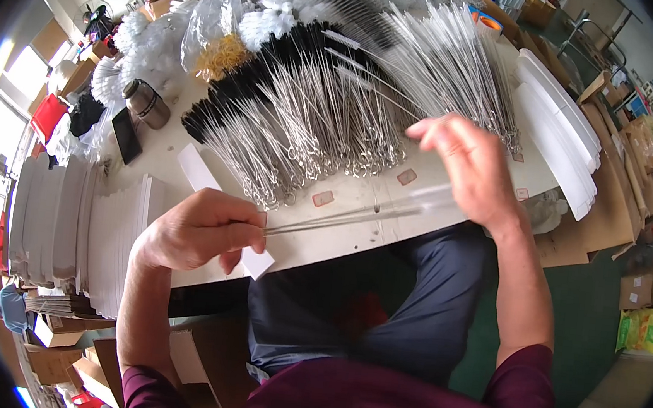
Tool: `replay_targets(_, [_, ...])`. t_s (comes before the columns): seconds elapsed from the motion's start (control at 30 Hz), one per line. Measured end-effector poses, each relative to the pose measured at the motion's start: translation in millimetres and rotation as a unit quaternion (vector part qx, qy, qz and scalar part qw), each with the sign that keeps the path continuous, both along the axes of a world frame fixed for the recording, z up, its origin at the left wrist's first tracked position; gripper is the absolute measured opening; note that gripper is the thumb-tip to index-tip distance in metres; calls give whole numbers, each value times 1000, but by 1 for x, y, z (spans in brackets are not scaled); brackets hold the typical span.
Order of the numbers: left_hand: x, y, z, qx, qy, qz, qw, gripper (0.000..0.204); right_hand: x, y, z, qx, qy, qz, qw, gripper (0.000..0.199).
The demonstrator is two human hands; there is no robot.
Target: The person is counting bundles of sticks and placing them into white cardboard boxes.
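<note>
My left hand (208, 229) is closed around the ends of a few thin wire brushes (325, 223). Their wires stretch right above the table's front edge, and their pale bristle ends blur below my right hand (466, 166). That hand is raised over the front of the brush piles, fingers curled with the tips close together; whatever is between them is too small to make out. Just beyond lie a pile of black-bristled wire brushes (297, 100) with looped ends toward me, and a pile of white-bristled wire brushes (462, 72). Several white-tipped brushes (345, 41) lie across the black ones.
A white strip (198, 165) lies by my left hand. Stacked white card pieces (119, 225) stand left, and folded white boxes (559, 123) lie right. Farther back are a steel flask (147, 103), a dark phone (126, 136), yellow ties (223, 57) and bagged white brushes (150, 41).
</note>
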State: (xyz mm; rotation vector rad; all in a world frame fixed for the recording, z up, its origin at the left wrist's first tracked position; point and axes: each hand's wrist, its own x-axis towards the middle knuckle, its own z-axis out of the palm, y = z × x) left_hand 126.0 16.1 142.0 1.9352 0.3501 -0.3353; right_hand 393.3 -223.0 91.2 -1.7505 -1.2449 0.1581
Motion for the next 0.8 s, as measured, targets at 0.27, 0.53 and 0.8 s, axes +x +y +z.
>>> replay_targets(0.27, [15,-12,-20,-2,-60,-6,998,21,-69,5,-26,-282,305,193,889,33])
replay_targets(0.53, [-11,0,-50,-78,-151,114,979,16,-92,-8,-62,-227,365,168,887,33])
replay_targets(0.8, [-11,-8,-59,-216,-248,301,895,12,-115,-11,-94,-175,462,178,851,37])
